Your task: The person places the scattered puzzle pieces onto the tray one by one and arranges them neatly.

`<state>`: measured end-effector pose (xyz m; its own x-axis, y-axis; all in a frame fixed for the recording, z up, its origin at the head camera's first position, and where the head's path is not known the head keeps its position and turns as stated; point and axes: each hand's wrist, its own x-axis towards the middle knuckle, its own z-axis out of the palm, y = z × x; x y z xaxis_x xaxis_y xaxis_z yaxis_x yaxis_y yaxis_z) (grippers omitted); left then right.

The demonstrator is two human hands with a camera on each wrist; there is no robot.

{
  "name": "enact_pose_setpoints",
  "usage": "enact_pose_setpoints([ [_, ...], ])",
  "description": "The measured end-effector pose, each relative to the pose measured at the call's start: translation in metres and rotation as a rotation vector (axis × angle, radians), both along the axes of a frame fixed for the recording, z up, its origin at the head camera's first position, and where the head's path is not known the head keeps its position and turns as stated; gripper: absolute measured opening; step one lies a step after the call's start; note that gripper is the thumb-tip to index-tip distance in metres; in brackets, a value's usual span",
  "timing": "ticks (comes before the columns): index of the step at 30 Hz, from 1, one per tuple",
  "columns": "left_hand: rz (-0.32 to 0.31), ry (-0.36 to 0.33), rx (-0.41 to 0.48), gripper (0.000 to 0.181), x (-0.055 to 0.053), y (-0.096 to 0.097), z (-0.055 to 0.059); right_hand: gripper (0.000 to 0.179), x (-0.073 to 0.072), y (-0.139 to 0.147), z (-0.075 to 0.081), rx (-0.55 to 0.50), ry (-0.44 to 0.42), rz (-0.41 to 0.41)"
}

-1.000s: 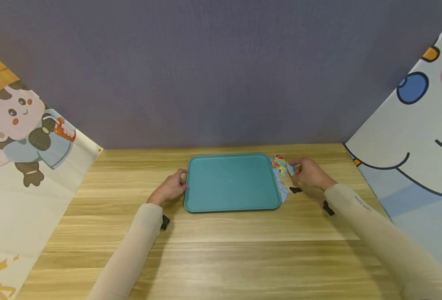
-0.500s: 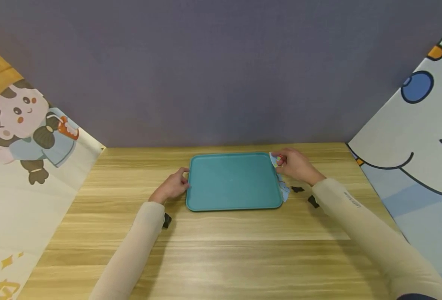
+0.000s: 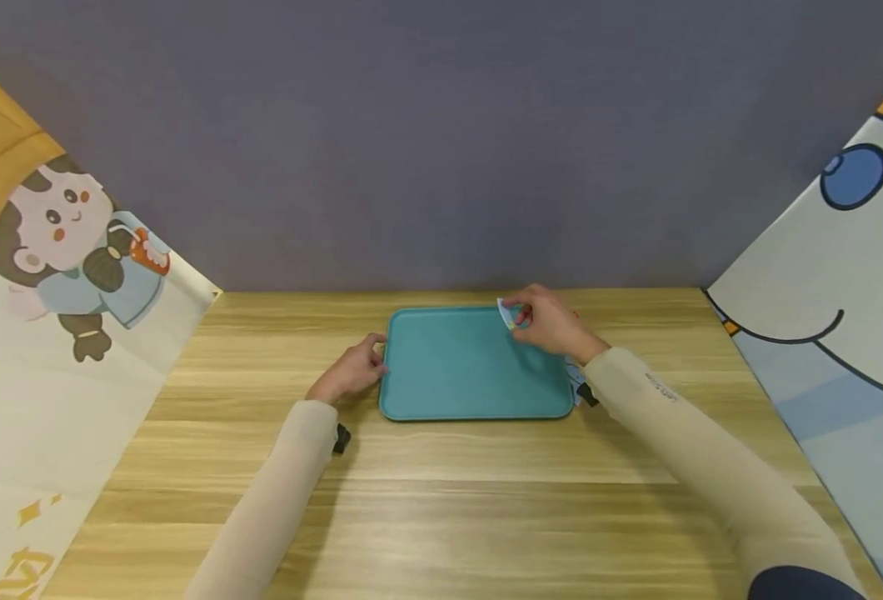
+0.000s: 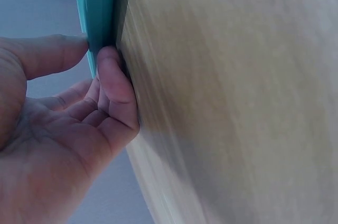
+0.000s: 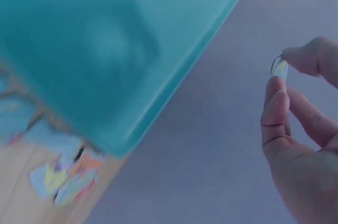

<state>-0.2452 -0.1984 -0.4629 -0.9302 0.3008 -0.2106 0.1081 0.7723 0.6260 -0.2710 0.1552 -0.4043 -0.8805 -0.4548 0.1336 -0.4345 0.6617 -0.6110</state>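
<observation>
A teal tray (image 3: 464,367) lies on the wooden table. At its left edge my left hand (image 3: 354,368) grips the rim; in the left wrist view the thumb rests against the tray rim (image 4: 97,7) and the bent fingers sit low beside it near the tabletop. Over the tray's far right corner, my right hand (image 3: 552,323) pinches a light blue puzzle piece (image 3: 506,313) between thumb and fingertips. Seen from the right wrist, this piece (image 5: 280,68) also shows some yellow and is held above the tray's level.
More printed puzzle pieces (image 5: 63,176) lie on the table along the tray's right edge, partly hidden by my right arm in the head view. A grey wall panel (image 3: 441,150) stands behind the table, with cartoon-printed panels on both sides.
My right hand took hold of a puzzle piece right of the tray and carried it left, over the tray's far right corner. The left hand stays at the tray's edge.
</observation>
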Motion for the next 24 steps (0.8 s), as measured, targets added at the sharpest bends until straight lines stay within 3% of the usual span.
enact_pose_setpoints([
  [7,-0.003,0.010,-0.002,0.056,0.000,0.001,-0.002,0.044,-0.008,-0.029,-0.013,-0.005,0.005,0.038],
  [11,-0.006,0.012,-0.004,0.055,-0.001,0.000,-0.002,0.044,-0.012,-0.047,-0.019,0.005,-0.042,0.056],
  [24,-0.004,0.009,-0.017,0.056,-0.002,0.002,-0.001,0.043,-0.025,-0.097,-0.039,0.006,-0.214,0.009],
])
